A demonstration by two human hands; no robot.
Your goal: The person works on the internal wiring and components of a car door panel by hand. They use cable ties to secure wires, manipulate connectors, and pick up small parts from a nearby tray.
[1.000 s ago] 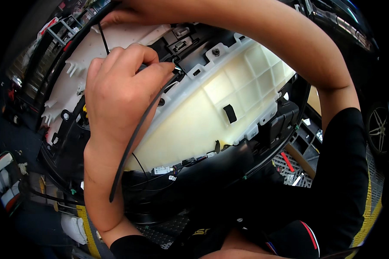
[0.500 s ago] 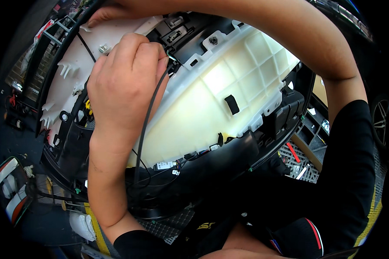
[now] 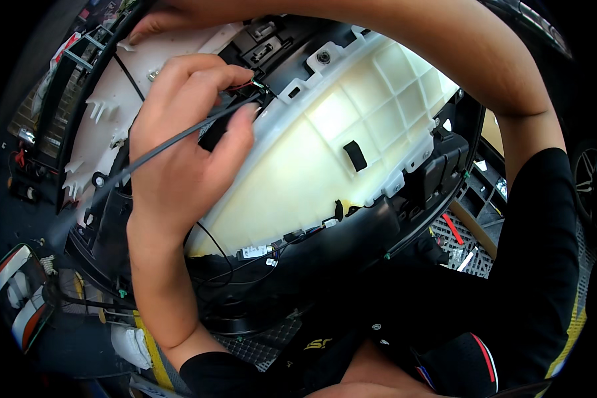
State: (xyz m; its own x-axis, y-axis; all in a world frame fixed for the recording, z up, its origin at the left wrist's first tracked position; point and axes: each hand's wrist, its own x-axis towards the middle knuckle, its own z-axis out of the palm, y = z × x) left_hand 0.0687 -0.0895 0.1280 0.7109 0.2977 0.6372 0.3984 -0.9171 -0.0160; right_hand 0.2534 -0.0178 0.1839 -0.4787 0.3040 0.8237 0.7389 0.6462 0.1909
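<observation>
My left hand is over a large black plastic panel, with its thumb apart from its fingers. Its index fingertip reaches thin coloured wires at a bare cable end; whether it touches them is unclear. A dark cable runs from there across the back of the hand, blurred toward the lower left. My right arm arches over the top. At the upper left, my right hand grips the panel's dark rim; some of its fingers are hidden. A translucent ribbed plastic shell fills the panel's middle.
A small white connector and thin wires lie along the shell's near edge. A pale inner sheet lines the left side. At right stands a divided tray near a red strip. A white bag sits at lower left.
My left thumb has come away from the fingers. The cable, hanging down beside the wrist before, has swung left across the hand. My right hand stays at the rim.
</observation>
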